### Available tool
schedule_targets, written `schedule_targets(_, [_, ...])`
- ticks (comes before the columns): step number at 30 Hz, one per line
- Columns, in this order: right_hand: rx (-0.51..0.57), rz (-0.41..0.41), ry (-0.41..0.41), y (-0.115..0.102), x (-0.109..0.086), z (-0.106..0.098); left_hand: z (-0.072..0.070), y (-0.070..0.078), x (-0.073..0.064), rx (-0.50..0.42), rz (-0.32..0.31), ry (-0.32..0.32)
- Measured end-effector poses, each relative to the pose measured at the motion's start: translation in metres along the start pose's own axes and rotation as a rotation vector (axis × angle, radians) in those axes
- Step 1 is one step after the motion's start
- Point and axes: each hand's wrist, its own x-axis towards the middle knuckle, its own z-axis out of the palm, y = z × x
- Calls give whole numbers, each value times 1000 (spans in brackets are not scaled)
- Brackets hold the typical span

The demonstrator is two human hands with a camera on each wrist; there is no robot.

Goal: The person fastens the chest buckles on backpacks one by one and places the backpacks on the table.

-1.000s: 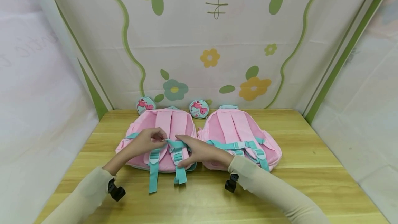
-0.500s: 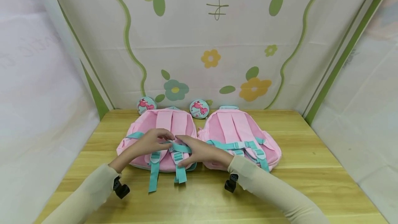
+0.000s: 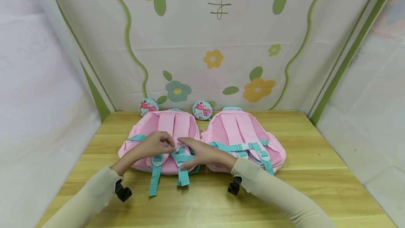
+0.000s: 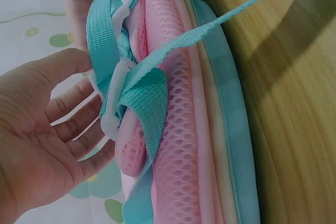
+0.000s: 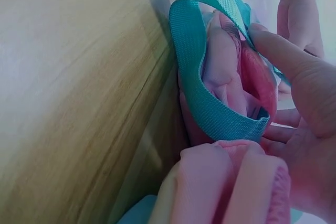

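Observation:
Two pink backpacks lie back-up, straps facing me. Over the left backpack, my left hand has its thumb and fingers at a teal webbing strap beside a white plastic buckle. My right hand pinches the teal webbing with its thumb, its other fingers partly hidden behind the bag. Between the hands the teal webbing crosses over the right shoulder strap's adjuster. Two loose strap ends hang down toward the table.
The right backpack has its teal chest strap joined across the shoulder straps. Two round dinosaur-print pouches stand behind the bags. Wooden table below; flower-print cloth walls the back and sides.
My left hand has moved right, closer to my right hand. The teal webbing between them has dropped and now lies crossed. My right hand has stayed almost still.

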Motion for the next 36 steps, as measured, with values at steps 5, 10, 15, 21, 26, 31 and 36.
schedule_targets(5, [-41, -29, 12, -3, 1, 1, 0, -4, -5, 9, -22, 7])
schedule_targets(10, [-49, -37, 26, -6, 1, 2, 1, -6, -7, 10, -36, 18])
schedule_targets(15, [-47, -29, 31, -6, 3, 4, 3, -6, -8, -1, -50, 25])
schedule_targets(21, [-42, -42, 47, -7, 7, 5, 3, -4, -11, -13, -47, 34])
schedule_targets(26, [-77, -64, 97, -10, 13, 5, 4, -5, -11, -7, -49, 49])
schedule_targets(31, [-122, -65, 155, -14, 17, 6, 9, -6, -10, 46, -43, 85])
schedule_targets(36, [-137, -50, 170, -16, 20, 8, 13, -7, -10, 82, -36, 125])
